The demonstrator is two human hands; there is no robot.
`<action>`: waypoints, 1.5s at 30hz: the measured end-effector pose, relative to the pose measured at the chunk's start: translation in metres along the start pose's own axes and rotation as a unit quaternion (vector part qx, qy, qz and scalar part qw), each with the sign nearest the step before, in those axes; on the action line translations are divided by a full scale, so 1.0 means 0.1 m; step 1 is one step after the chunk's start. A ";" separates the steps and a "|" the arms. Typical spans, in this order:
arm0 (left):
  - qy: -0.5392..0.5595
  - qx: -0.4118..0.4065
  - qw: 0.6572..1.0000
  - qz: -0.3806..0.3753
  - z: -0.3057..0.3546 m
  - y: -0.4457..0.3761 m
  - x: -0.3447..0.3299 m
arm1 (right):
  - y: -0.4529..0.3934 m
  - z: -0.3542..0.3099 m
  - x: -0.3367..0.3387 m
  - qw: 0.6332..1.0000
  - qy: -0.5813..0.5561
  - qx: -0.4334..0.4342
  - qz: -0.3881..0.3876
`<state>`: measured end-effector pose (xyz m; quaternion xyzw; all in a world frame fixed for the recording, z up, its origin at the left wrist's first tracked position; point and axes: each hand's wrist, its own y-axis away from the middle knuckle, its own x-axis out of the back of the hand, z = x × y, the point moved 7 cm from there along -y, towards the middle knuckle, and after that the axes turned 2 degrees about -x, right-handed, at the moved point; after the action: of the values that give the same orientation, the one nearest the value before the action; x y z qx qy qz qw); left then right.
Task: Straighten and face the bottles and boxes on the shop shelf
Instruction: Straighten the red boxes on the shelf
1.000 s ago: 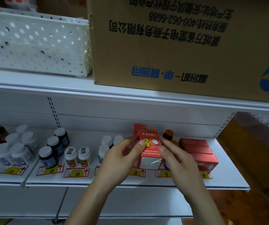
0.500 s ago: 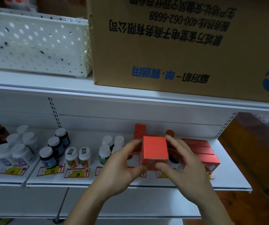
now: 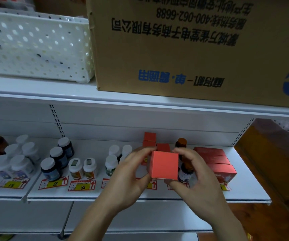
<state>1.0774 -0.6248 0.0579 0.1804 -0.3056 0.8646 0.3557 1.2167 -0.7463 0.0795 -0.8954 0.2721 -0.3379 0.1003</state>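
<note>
Single head-worn wide-angle view, no second view to share scene with. Camera looks forward and slightly down at white shop shelf (image 3: 157, 193) from close in front, arms entering from bottom edge. Both hands meet near frame centre: left hand (image 3: 129, 176), right hand (image 3: 197, 180). Upper shelf board crosses frame at mid-height; cardboard carton (image 3: 183, 49) and white perforated basket (image 3: 34, 47) on it fill top, very near lens. Straight lines bow toward edges.
</note>
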 end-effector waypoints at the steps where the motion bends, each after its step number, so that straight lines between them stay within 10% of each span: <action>1: 0.002 0.005 1.000 -0.010 -0.02 -0.01 -0.01 | -0.01 0.01 0.00 1.000 0.002 -0.002 -0.004; 11: 0.020 0.106 0.992 -0.070 -0.47 0.06 -0.25 | -0.36 -0.05 -0.28 0.949 0.245 0.172 -0.102; 18: -0.142 0.158 0.977 -0.034 -0.75 0.21 -0.42 | -0.68 0.59 -0.68 0.956 0.216 0.107 -0.165; 29: -0.304 0.136 0.924 -0.186 -1.31 0.37 -1.11 | -0.89 1.05 -1.13 0.936 0.267 0.093 -0.209; 45: -0.366 0.123 0.899 -0.207 -1.41 0.36 -1.33 | -0.84 1.22 -1.09 0.936 0.292 0.101 -0.171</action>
<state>1.1283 -0.6196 -0.1326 0.5855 -0.2608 0.6752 0.3652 1.2644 -0.6167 -0.0418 -0.7753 0.0968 -0.6224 0.0466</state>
